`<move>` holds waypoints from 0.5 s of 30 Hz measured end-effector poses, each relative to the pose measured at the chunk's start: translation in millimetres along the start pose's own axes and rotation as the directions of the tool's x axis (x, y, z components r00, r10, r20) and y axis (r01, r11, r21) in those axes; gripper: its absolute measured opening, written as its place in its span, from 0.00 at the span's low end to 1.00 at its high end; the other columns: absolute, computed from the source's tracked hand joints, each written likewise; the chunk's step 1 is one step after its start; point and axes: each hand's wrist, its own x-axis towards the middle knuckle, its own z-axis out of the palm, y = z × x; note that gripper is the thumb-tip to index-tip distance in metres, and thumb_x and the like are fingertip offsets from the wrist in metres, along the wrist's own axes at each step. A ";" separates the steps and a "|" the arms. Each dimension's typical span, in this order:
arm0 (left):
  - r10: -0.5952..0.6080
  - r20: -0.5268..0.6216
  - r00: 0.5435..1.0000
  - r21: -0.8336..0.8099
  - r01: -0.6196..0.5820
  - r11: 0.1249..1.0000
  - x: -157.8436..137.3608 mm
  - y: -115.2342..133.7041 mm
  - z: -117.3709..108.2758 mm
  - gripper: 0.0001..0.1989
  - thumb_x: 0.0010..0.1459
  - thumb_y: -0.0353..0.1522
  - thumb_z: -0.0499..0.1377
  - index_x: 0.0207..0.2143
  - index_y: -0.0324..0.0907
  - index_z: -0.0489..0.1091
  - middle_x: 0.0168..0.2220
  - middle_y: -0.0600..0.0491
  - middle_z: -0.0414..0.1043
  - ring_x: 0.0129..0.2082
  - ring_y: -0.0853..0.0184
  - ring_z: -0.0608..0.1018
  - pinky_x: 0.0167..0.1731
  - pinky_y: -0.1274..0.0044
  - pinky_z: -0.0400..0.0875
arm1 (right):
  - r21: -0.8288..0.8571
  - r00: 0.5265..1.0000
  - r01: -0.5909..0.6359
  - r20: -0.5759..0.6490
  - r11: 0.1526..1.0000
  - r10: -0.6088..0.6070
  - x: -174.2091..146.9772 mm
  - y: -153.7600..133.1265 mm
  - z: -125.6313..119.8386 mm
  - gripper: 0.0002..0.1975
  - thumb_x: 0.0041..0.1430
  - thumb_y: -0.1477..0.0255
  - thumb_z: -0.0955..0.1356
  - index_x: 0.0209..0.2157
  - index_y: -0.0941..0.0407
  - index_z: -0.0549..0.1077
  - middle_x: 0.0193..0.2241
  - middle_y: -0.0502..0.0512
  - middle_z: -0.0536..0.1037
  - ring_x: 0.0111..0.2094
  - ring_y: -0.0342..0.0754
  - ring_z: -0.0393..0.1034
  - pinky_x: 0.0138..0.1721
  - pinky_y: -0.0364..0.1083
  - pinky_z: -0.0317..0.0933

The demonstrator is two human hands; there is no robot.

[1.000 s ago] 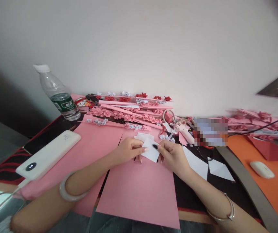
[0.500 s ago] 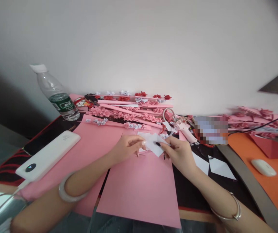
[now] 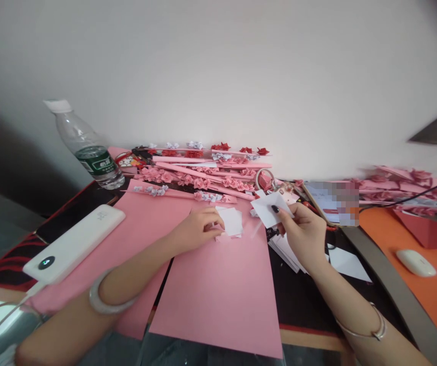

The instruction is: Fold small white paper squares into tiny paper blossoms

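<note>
White square (image 3: 267,212) pinched in right grip (image 3: 305,233) — left grip (image 3: 193,231) over pink sheet (image 3: 218,295), hold unclear — pale wall (image 3: 218,76) behind.

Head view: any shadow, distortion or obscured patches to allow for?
Head view: the pale grey wall darkens far left; the clear plastic green-labelled bottle leans, probably lens distortion; pixelation hides part of the rectangular phone screen; the square white paper in the right hand shows clear edges.
</note>
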 end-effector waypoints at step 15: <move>-0.096 -0.090 0.991 -0.256 0.070 0.964 2.2 -1.6 2.3 0.10 0.53 0.32 0.56 0.21 0.38 0.62 0.31 0.54 0.62 0.32 0.70 0.68 0.34 0.78 0.63 | 0.011 0.866 0.300 0.416 0.954 -0.277 -8.8 -5.6 12.2 0.07 0.57 0.72 0.64 0.27 0.57 0.70 0.25 0.53 0.72 0.28 0.45 0.64 0.29 0.43 0.59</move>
